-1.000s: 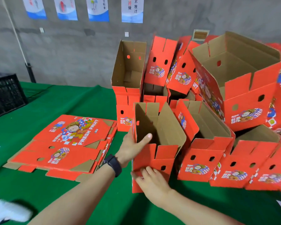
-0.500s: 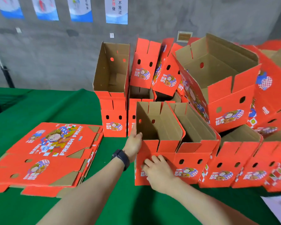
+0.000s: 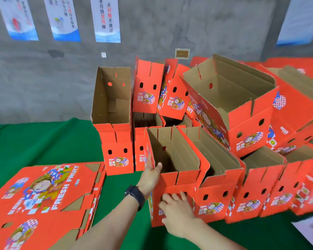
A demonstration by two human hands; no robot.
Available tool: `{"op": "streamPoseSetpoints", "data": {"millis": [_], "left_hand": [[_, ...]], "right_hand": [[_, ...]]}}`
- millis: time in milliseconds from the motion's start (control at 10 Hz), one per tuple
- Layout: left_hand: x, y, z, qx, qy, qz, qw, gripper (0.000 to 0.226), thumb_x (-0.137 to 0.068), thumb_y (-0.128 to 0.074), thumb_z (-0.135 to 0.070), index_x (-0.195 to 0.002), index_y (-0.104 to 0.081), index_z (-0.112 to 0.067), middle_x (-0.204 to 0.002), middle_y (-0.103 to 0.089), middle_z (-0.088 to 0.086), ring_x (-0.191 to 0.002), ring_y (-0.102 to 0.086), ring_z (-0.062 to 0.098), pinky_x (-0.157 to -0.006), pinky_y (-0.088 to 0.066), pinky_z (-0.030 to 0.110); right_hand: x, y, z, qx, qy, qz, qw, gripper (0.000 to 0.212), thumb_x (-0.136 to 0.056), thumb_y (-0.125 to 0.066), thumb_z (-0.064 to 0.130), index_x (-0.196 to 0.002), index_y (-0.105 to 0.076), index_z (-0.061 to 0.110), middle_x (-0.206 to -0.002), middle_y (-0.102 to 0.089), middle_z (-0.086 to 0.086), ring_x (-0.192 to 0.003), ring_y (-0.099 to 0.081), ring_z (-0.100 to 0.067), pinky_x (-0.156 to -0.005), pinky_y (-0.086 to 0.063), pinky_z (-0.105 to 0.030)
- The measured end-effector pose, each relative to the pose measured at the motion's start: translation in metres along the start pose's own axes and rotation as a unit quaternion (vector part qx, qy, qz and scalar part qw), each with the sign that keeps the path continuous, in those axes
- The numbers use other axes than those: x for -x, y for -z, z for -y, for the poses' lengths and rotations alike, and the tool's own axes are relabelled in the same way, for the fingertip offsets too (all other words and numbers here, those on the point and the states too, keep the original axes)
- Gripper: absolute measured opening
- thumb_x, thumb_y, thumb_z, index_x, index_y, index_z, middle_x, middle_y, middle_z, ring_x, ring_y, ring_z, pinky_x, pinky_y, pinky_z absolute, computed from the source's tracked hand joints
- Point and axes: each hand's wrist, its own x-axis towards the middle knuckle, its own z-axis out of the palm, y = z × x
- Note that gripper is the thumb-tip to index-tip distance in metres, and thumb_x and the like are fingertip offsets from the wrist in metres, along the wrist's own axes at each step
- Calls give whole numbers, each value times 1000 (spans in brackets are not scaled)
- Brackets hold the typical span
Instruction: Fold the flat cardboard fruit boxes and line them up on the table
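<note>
The box (image 3: 172, 184) stands upright and open-topped on the green table (image 3: 43, 141), at the left end of a near row (image 3: 251, 195) of folded boxes, its right side touching the neighbour (image 3: 215, 201). The left hand (image 3: 150, 175) grasps the box at its near left corner — thumb hooked over the rim into the brown inside, fingers laid along the outer left wall. The right hand (image 3: 177, 208) is released: its fingers are straight and spread, lying flat against the lower part of the red front face, partly covering the printed label. A dark watch (image 3: 135, 195) sits on the left wrist. The row runs off to the right, each box open at the top with two holes in its front, and blurs toward the frame's edge. A tilted box (image 3: 233, 98) rests on top of the row, its opening turned up and to the left. Behind, more boxes are piled loosely against one another; at the left of that pile a back box (image 3: 112, 98) is perched on another, tipped so its inside faces the camera. To the left of the box, near but not touching, lies the flat stack (image 3: 43, 195) — unfolded sheets, printed side up, the top one reading FRESH FRUIT. Posters (image 3: 107, 18) hang on the grey wall (image 3: 43, 78) beyond.
</note>
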Motion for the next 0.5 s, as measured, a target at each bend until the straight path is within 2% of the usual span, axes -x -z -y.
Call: {"op": "streamPoseSetpoints", "data": {"millis": [100, 200, 300, 400, 500], "left_hand": [[-6, 1, 2, 40, -14, -1, 999, 60, -101, -40, -29, -151, -7, -33, -157, -22, 3, -138, -34, 28, -113, -28, 51], [-4, 7, -1, 67, -7, 48, 997, 68, -98, -47, -34, -152, -5, -33, -157, -18, -3, -142, -27, 22, -116, -22, 48], [2, 16, 0, 55, -27, 87, 994, 79, -88, -54, -47, -151, -8, -32, -155, -17, -10, -139, -20, 7, -111, -17, 33], [2, 11, 6, 39, -54, -7, 998, 66, -93, -42, -54, -149, -25, -24, -150, -24, -2, -137, -24, 10, -114, -15, 31], [-2, 5, -1, 33, -28, -13, 999, 38, -100, -35, -42, -111, -61, -18, -110, -58, -3, -107, -53, 15, -91, -42, 25]], "right_hand": [[-6, 2, 3, -55, -24, 15, 998, 50, -92, -53, 34, -139, -44, 23, -145, -34, -1, -136, -28, -26, -116, 9, -57], [-7, 10, 1, -124, -50, 11, 991, 47, -92, -53, 34, -137, -45, 26, -143, -38, 4, -134, -31, -25, -115, 10, -55], [-12, 18, 2, -207, -84, 13, 975, 47, -91, -54, 34, -136, -43, 30, -141, -46, 6, -133, -38, -22, -117, -1, -52], [-18, 30, 5, -270, -94, 24, 958, 48, -87, -60, 37, -131, -46, 28, -138, -53, 3, -126, -48, -21, -114, -24, -40], [-17, 32, 3, -308, -78, 46, 947, 55, -84, -64, 38, -135, -46, 28, -135, -53, 1, -123, -49, -22, -104, -34, -30]]}}
